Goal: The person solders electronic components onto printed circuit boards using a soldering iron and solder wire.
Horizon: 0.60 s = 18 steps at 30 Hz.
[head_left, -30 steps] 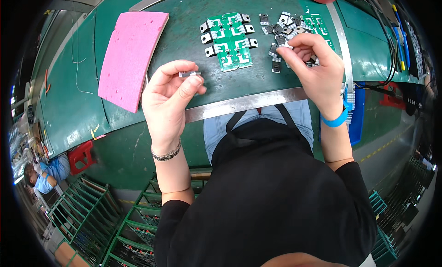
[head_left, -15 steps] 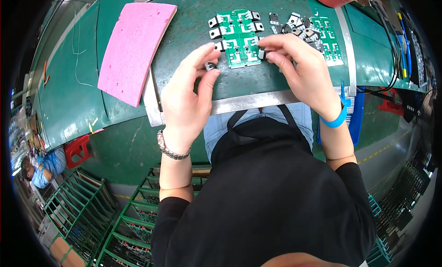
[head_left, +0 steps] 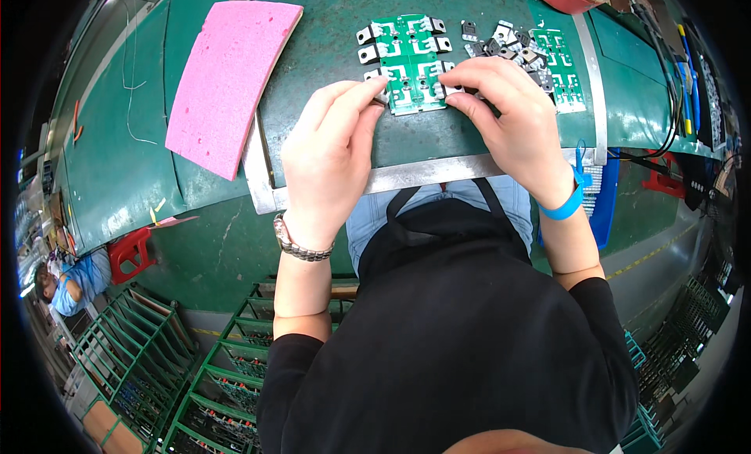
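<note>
On the left of the green table (head_left: 313,55), a pink foam sheet (head_left: 231,86) lies slanted, well apart from the work. To its right, from where I stand, the left hand (head_left: 325,145), with a metal watch (head_left: 301,247) at the wrist, has its thumb and fingertips together on a small grey part (head_left: 381,100), mostly hidden, at the lower left edge of a green circuit board (head_left: 411,71). The board lies flat between the hands, black-and-silver parts (head_left: 368,55) sticking out along both long sides. By its lower right edge, the right hand (head_left: 508,102) pinches another small part (head_left: 452,89) between thumb and finger; whether either part is seated I cannot tell. I'd worry that one hand pressing harder than the other could skew the board, or that a tilted grip could bend a leg. Farther right, a loose heap of parts (head_left: 512,47) lies close to the right hand's knuckles, beside a second board (head_left: 575,98); a careless sweep there could scatter it.
</note>
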{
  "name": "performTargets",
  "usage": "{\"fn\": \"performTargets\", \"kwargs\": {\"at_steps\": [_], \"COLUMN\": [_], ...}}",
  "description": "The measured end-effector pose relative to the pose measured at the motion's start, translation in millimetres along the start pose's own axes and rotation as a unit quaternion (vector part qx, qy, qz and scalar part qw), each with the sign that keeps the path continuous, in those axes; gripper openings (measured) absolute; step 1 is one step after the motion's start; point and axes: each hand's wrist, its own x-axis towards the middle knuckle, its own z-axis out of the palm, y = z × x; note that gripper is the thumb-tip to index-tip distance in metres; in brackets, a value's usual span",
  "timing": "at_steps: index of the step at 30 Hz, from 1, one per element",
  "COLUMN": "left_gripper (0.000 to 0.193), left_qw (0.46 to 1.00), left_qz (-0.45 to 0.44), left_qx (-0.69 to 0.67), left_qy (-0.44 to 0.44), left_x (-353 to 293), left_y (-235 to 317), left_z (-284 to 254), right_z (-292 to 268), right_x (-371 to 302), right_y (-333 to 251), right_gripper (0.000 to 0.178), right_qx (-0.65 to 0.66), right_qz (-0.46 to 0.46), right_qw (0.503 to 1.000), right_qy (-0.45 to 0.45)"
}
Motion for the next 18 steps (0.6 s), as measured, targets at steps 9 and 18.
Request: {"fn": "performTargets", "kwargs": {"at_steps": [9,18], "left_gripper": [0.025,0.023], "left_qw": [0.998,0.996], "left_qz": [0.01,0.041], "left_qx": [0.055,0.082], "left_qy": [-0.017,0.006], "left_x": [-3.7,-3.1], "left_y": [-0.6,-7.3], "left_z": [7.6,7.3], "right_z": [2.1,-0.5], "right_x": [-4.1,-3.8], "right_y": [4.1,5.8], "right_gripper": [0.014,0.013], "right_qx": [-0.053,-0.069], "right_qz": [-0.037,-0.045], "right_qw": [0.998,0.997], "right_qy": [0.014,0.005]}}
